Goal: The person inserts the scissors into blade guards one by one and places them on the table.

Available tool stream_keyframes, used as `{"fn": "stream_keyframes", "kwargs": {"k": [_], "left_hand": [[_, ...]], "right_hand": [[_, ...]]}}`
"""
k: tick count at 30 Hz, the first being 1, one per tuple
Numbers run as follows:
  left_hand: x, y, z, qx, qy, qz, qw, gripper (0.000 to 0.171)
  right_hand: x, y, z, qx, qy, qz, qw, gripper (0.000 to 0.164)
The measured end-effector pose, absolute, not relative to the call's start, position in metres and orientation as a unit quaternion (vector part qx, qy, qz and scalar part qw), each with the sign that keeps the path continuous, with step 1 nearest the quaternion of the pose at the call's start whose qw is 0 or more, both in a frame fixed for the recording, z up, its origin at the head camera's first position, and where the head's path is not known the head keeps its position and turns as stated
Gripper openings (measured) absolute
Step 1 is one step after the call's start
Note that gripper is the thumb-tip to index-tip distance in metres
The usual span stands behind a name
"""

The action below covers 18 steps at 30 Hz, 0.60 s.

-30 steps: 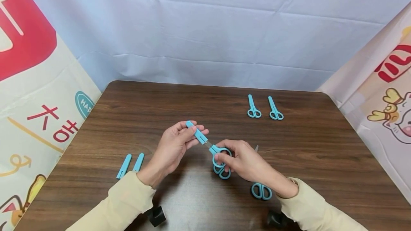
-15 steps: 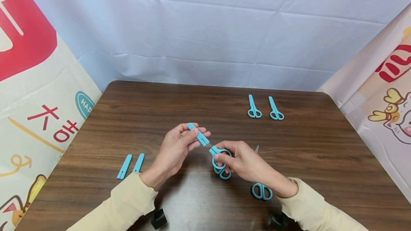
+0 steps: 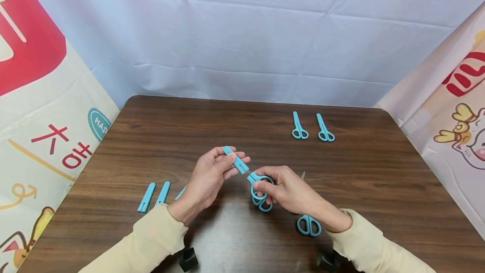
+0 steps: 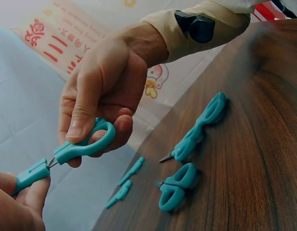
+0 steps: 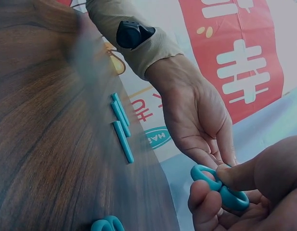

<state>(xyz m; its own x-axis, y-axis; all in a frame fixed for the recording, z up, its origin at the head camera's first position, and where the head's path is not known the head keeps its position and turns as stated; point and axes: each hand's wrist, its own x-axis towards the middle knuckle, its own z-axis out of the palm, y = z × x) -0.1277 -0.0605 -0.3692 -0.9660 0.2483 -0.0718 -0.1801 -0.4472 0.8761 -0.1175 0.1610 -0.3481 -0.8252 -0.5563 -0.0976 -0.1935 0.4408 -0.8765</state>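
Against a pale cloth backdrop (image 3: 242,33) and above a dark wooden table (image 3: 212,121), a blue cover (image 3: 240,164) is being pinched by the left hand (image 3: 209,177), while blue scissors (image 3: 252,177) are being gripped at the handles (image 4: 71,150) by the right hand (image 3: 283,188). Between cover and handles, a short stretch of metal blade (image 4: 53,162) is being left bare, and two sheathed pairs (image 3: 297,122) are being borne near the table's far edge.
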Motion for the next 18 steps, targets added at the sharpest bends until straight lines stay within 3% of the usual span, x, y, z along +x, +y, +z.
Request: {"fn": "stream_keyframes", "kwargs": {"k": [18], "left_hand": [[-0.1252, -0.0554, -0.3686, 0.032, 0.505, 0.854, 0.119, 0.020]], "right_hand": [[-0.1201, 0.1597, -0.3491, -0.233, 0.823, -0.483, 0.186, 0.009]]}}
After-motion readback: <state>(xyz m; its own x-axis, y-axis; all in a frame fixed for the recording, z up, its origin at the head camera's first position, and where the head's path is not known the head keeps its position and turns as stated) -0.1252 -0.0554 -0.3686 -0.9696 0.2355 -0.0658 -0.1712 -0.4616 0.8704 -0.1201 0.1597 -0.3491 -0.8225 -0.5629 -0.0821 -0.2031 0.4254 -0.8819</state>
